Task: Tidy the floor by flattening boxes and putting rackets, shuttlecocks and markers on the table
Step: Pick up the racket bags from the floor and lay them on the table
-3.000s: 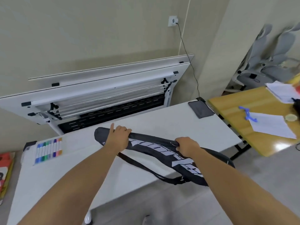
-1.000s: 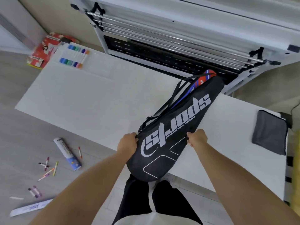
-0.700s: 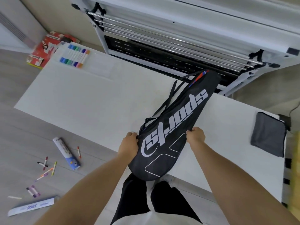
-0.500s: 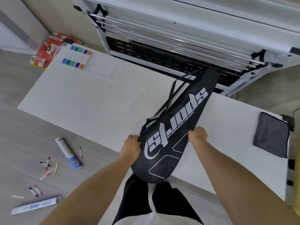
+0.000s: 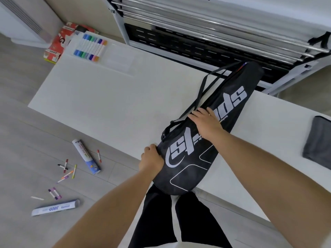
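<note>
A black racket bag (image 5: 231,102) with white "sports" lettering lies slantwise on the white table (image 5: 111,102), its wide end hanging over the near edge. My left hand (image 5: 151,159) grips the bag's left edge near that wide end. My right hand (image 5: 206,120) lies flat on the bag's middle, fingers spread beside the shoulder strap. A pack of coloured markers (image 5: 90,48) rests at the table's far left corner. On the floor lie two shuttlecock tubes (image 5: 86,156) (image 5: 55,208) and several loose markers (image 5: 67,170).
A folded white table frame (image 5: 206,33) leans against the wall behind the table. A grey cloth (image 5: 318,147) lies at the table's right end. Flattened red boxes (image 5: 61,42) lie on the floor by the far left corner. My legs stand at the near edge.
My right hand has left the bag's right edge and moved up onto its middle, now lying flat. The bag has settled lower on the table. My left hand keeps its grip.
</note>
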Motion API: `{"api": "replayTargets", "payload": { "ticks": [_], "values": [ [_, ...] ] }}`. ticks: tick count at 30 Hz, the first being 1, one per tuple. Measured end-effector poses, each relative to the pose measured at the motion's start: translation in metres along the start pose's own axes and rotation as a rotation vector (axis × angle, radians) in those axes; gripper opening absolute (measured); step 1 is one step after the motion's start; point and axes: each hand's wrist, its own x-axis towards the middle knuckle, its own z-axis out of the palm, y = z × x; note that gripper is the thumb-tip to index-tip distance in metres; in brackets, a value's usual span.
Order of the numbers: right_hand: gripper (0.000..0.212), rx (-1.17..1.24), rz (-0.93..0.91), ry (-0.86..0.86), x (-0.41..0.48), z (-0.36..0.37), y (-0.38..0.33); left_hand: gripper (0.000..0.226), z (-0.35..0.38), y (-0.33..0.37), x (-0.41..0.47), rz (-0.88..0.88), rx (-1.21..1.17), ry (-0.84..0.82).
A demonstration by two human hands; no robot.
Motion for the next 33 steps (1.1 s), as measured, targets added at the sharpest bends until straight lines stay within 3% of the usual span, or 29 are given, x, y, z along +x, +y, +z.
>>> {"api": "replayTargets", "payload": {
  "ticks": [3,6,9,16,22,27,33],
  "values": [
    [0.059,-0.007,0.062,0.003,0.009,0.007,0.005,0.025,-0.010,-0.003,0.012,0.038,0.071,-0.004],
    [0.050,0.051,0.125,0.025,0.003,0.018,0.008,0.033,-0.025,0.002,0.028,0.083,0.163,0.006],
    [0.053,0.093,0.154,0.057,-0.008,0.024,0.012,0.046,-0.035,0.012,0.038,0.133,0.180,-0.030],
    [0.057,0.067,0.199,0.126,-0.025,0.014,0.023,0.036,-0.018,0.005,0.016,0.269,0.279,0.019],
    [0.080,0.028,0.165,-0.057,-0.024,0.014,0.017,0.052,0.011,0.006,-0.016,0.157,0.088,-0.008],
    [0.061,-0.103,0.182,-0.033,-0.022,0.016,0.014,0.049,0.032,0.009,-0.033,-0.138,-0.232,0.026],
    [0.042,-0.155,0.230,-0.067,-0.033,0.014,0.012,0.044,0.026,0.006,-0.032,-0.172,-0.291,-0.014]
  ]
}}
